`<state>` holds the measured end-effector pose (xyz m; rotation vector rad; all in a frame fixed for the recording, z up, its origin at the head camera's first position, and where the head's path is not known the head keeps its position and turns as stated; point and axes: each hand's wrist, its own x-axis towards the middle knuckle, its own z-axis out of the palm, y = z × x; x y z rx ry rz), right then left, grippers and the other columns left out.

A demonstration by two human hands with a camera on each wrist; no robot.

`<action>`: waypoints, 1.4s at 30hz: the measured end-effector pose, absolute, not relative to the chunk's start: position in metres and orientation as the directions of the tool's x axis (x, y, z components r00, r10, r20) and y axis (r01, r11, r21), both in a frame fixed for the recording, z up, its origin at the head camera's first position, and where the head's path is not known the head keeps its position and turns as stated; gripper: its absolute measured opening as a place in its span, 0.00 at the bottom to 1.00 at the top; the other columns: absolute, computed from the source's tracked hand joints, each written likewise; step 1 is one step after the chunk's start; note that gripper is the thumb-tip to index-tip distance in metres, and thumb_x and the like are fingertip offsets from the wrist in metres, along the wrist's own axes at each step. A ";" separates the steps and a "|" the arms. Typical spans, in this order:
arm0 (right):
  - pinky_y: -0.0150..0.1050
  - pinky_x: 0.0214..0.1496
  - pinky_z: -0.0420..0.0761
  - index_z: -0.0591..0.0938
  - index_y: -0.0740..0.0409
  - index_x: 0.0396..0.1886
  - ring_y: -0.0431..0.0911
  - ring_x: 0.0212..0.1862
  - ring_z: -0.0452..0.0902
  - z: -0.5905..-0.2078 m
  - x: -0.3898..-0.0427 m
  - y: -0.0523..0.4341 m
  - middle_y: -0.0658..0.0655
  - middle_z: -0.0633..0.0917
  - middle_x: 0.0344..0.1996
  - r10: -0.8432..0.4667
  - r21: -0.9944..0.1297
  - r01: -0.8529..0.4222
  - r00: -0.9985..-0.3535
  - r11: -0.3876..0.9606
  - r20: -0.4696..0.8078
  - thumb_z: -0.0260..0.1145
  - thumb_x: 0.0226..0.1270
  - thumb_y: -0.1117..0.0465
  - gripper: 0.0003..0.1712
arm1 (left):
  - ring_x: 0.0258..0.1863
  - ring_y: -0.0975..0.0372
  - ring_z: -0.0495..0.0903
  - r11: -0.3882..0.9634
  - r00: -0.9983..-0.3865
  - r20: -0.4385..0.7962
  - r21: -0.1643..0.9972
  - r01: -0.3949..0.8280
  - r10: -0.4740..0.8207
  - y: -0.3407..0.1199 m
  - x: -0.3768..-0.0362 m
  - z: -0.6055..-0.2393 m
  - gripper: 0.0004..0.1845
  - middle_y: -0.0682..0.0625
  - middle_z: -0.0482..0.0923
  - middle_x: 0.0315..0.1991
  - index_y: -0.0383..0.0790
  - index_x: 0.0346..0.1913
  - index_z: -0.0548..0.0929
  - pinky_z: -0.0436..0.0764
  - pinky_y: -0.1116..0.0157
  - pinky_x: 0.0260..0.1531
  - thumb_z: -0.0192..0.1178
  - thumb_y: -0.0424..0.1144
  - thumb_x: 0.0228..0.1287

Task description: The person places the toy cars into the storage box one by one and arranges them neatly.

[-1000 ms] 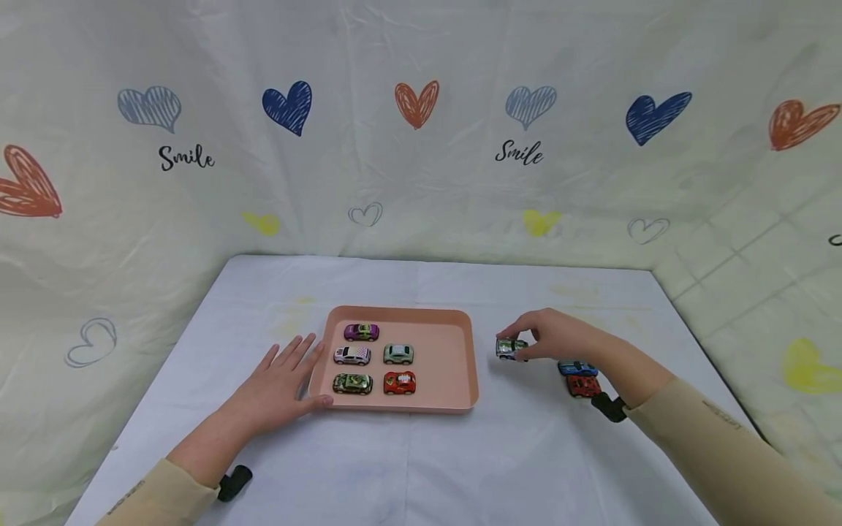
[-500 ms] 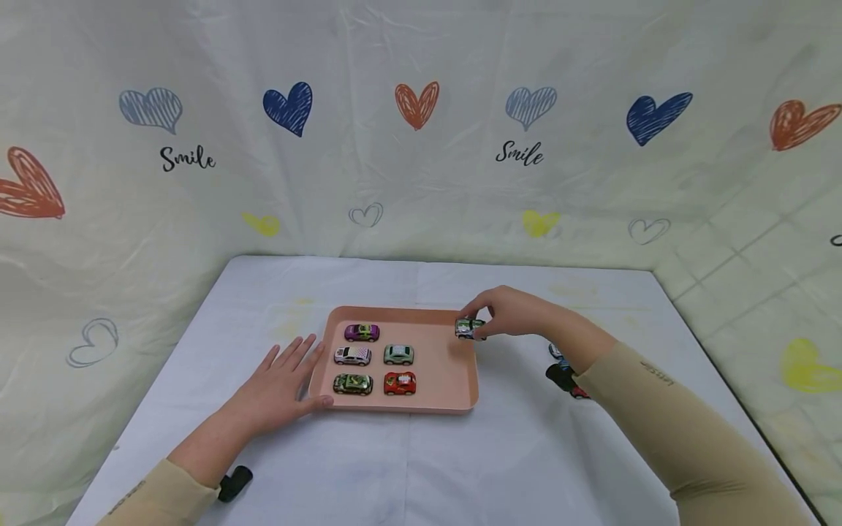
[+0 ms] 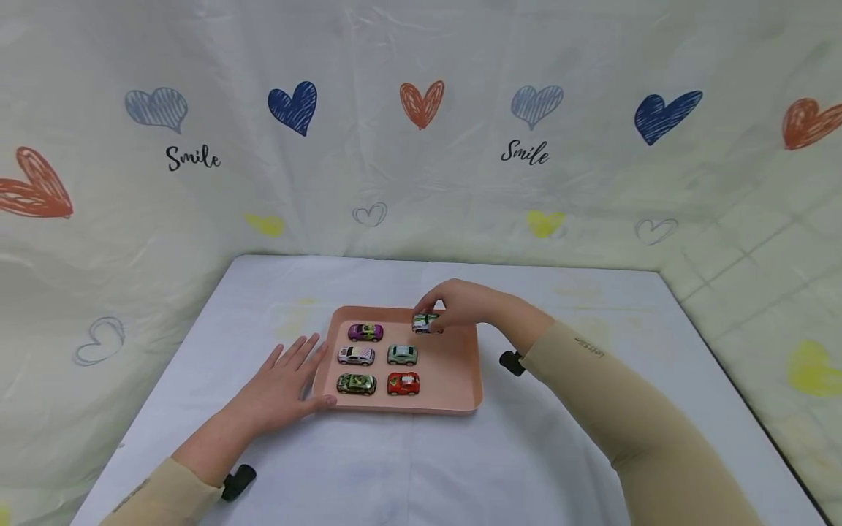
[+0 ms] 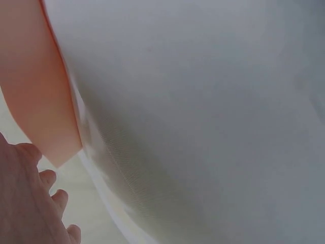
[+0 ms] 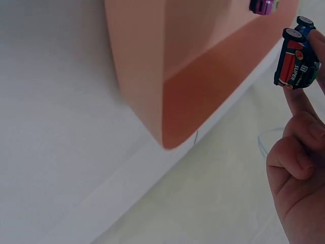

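Observation:
My right hand [image 3: 460, 303] pinches a small toy car [image 3: 425, 323] between thumb and fingers, over the far part of a pink tray [image 3: 454, 376]. The right wrist view shows the toy car [image 5: 297, 61] from its side, dark with red panels and the word "SUPER". My left hand [image 3: 284, 383] lies with spread, straight fingers at the tray's left rim. On the tray stand a purple toy car [image 3: 365, 332], a white one, a pale green toy car [image 3: 402, 355], a green camouflage toy car [image 3: 357, 384] and a red toy car [image 3: 403, 383].
The tray rests on a white-covered table [image 3: 408, 467]. A cloth backdrop [image 3: 460, 183] printed with hearts and "Smile" hangs behind and at the sides. My right forearm [image 3: 631, 409] covers part of the table's right side.
My right hand has carried the toy car leftward from the table, across the tray's right rim, to above its far part. The left hand stays at the tray's left edge.

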<state>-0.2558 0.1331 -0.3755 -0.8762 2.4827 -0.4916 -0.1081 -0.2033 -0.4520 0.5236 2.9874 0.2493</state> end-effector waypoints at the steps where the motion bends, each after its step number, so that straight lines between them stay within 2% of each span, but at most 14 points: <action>1: 0.40 0.55 0.79 0.86 0.41 0.54 0.42 0.49 0.75 -0.376 -0.257 0.129 0.42 0.84 0.44 -0.663 -0.473 -0.496 -0.686 0.728 -0.301 0.74 0.62 0.55 0.20 | 0.77 0.46 0.47 0.928 -0.936 -0.070 0.175 0.328 0.344 -0.203 -0.108 -0.452 0.56 0.43 0.48 0.79 0.42 0.79 0.55 0.44 0.42 0.74 0.49 0.78 0.58; 7: 0.37 0.51 0.80 0.86 0.44 0.55 0.42 0.47 0.76 -0.383 -0.258 0.109 0.43 0.84 0.43 -0.669 -0.441 -0.519 -0.669 0.732 -0.325 0.73 0.64 0.57 0.19 | 0.77 0.46 0.47 0.928 -0.935 -0.072 0.173 0.330 0.346 -0.202 -0.109 -0.454 0.56 0.43 0.48 0.79 0.43 0.79 0.54 0.44 0.43 0.74 0.48 0.79 0.57; 15: 0.39 0.57 0.78 0.84 0.45 0.58 0.41 0.47 0.75 -0.399 -0.255 0.092 0.45 0.84 0.46 -0.632 -0.234 -0.590 -0.679 0.773 -0.374 0.69 0.68 0.57 0.19 | 0.78 0.47 0.47 0.924 -0.932 -0.065 0.172 0.342 0.357 -0.202 -0.110 -0.454 0.56 0.44 0.48 0.79 0.43 0.79 0.54 0.44 0.43 0.74 0.49 0.78 0.58; 28: 0.40 0.57 0.78 0.83 0.46 0.58 0.41 0.46 0.76 -0.413 -0.255 0.085 0.46 0.84 0.45 -0.630 -0.175 -0.616 -0.681 0.769 -0.374 0.68 0.69 0.56 0.18 | 0.78 0.48 0.46 0.930 -0.934 -0.077 0.152 0.336 0.350 -0.202 -0.109 -0.450 0.55 0.44 0.48 0.79 0.43 0.79 0.54 0.45 0.43 0.74 0.47 0.79 0.58; 37: 0.40 0.59 0.79 0.84 0.43 0.59 0.41 0.51 0.78 -0.417 -0.260 0.082 0.46 0.85 0.50 -0.661 -0.101 -0.672 -0.672 0.733 -0.334 0.69 0.69 0.52 0.19 | 0.78 0.47 0.47 0.927 -0.934 -0.064 0.165 0.336 0.350 -0.203 -0.110 -0.450 0.55 0.44 0.49 0.79 0.43 0.79 0.55 0.45 0.43 0.74 0.51 0.76 0.58; 42: 0.38 0.56 0.80 0.85 0.43 0.58 0.40 0.47 0.79 -0.416 -0.261 0.079 0.45 0.86 0.46 -0.688 -0.039 -0.713 -0.659 0.700 -0.303 0.69 0.68 0.51 0.19 | 0.78 0.47 0.47 0.930 -0.935 -0.072 0.154 0.334 0.348 -0.204 -0.110 -0.450 0.55 0.44 0.49 0.79 0.43 0.79 0.55 0.45 0.43 0.74 0.50 0.77 0.59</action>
